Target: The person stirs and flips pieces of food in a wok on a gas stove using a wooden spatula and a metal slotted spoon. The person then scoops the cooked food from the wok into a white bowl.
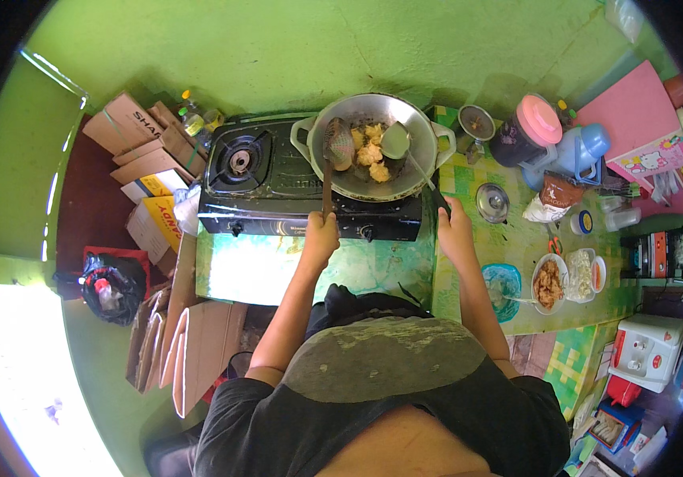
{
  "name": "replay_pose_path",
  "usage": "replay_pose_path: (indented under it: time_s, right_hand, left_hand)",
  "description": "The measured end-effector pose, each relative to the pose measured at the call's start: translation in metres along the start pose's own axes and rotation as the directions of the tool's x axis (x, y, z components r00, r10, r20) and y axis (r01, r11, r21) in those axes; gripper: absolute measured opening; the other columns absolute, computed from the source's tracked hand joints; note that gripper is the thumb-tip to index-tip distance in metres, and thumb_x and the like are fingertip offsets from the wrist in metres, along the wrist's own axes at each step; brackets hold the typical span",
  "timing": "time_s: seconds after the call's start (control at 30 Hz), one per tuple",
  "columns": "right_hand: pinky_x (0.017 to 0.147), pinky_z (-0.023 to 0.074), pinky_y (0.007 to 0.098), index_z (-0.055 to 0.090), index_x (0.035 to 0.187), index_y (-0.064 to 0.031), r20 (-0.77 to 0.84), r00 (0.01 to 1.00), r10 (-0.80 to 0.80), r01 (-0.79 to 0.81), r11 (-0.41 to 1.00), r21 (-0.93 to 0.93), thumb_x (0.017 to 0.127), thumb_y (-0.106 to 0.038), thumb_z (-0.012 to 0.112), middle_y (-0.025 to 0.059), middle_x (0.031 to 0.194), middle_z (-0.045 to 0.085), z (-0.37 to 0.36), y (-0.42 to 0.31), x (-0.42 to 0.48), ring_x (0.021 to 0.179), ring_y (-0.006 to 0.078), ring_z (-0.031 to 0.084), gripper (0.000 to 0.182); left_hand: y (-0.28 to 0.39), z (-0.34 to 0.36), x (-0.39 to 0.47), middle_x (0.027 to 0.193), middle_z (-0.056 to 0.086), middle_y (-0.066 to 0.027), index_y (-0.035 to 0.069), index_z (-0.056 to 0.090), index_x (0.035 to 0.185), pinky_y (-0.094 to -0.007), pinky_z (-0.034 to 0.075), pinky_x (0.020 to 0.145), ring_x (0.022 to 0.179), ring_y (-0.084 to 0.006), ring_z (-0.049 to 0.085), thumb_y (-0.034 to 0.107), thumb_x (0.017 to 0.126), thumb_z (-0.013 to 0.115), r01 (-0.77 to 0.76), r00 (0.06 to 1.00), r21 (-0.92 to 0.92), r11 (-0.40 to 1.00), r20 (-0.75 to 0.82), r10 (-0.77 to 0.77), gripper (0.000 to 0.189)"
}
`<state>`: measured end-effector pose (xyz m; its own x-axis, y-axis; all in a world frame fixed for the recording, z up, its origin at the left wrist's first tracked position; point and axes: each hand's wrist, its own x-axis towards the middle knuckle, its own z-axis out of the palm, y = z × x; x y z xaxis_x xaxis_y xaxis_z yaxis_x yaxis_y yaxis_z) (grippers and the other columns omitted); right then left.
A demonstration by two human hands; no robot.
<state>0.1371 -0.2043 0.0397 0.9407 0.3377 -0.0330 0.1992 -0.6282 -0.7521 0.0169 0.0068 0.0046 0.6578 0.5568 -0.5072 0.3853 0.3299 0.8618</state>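
My left hand [321,238] grips the long handle of a perforated skimmer [339,143], whose bowl rests inside the left part of a two-handled metal wok [425,119]. My right hand [456,229] is closed around the dark handle of a metal spatula [395,141], its blade in the wok's right part. Several pieces of battered food [370,154] lie in dark oil between the two tools. One more piece touches the skimmer, partly hidden by it. The wok sits over the right burner of a black two-burner gas stove [269,220]; the left burner [240,161] is uncovered.
Flattened cardboard boxes [120,128] lean at the left. On the right table stand a metal lid [492,203], a turquoise bowl [505,316], a bowl of coated food pieces [548,285], a clear container [580,274], orange-handled scissors [555,244] and a pink-lidded jug [539,119].
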Motion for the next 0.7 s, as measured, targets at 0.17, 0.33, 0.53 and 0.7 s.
replay_pose_path:
  time_s: [0.17,0.33,0.53,0.7]
  right_hand:
    - [0.061,0.04,0.0419,0.043,0.109,0.0014,-0.008,1.0,-0.028,0.028,1.0,0.002,0.083,-0.012,0.044,0.0233,0.072,0.055,-0.006,-0.011,-0.003,0.067,0.0378,0.053,0.029]
    - [0.055,0.0387,0.0422,0.044,0.109,0.0014,-0.055,0.997,-0.051,0.05,0.999,-0.009,0.083,-0.011,0.044,0.0233,0.069,0.055,0.0,0.001,0.0,0.061,0.0373,0.052,0.028]
    - [0.053,0.038,0.0421,0.045,0.107,0.0016,-0.108,0.992,-0.066,0.066,0.998,-0.005,0.083,-0.01,0.044,0.023,0.066,0.054,0.004,0.013,0.002,0.059,0.0372,0.052,0.026]
    - [0.053,0.0383,0.0415,0.045,0.107,0.0018,-0.09,0.995,-0.032,0.033,0.999,0.003,0.083,-0.011,0.045,0.0226,0.066,0.054,0.005,0.016,0.003,0.058,0.0363,0.052,0.027]
  left_hand:
    - [-0.014,-0.007,0.012,0.058,0.04,-0.0011,0.002,0.035,0.095,-0.0205,0.029,0.035,0.043,-0.0072,0.036,0.016,0.085,0.044,-0.14,0.987,0.16,0.977,-0.053,0.15,0.019]
    - [-0.015,-0.006,0.01,0.058,0.041,-0.0014,0.001,0.036,0.093,-0.0221,0.031,0.035,0.041,-0.0082,0.038,0.016,0.084,0.045,-0.168,0.979,0.229,0.959,-0.072,0.188,0.019]
    - [-0.047,-0.013,0.032,0.06,0.045,-0.0028,0.0,0.039,0.09,-0.0233,0.033,0.037,0.045,-0.0087,0.042,0.016,0.084,0.047,-0.283,0.932,0.38,0.881,-0.11,0.346,0.018]
    - [-0.042,-0.012,0.03,0.06,0.045,-0.0026,0.0,0.039,0.092,-0.0227,0.033,0.037,0.045,-0.0084,0.042,0.016,0.084,0.046,-0.241,0.953,0.363,0.9,-0.086,0.29,0.019]
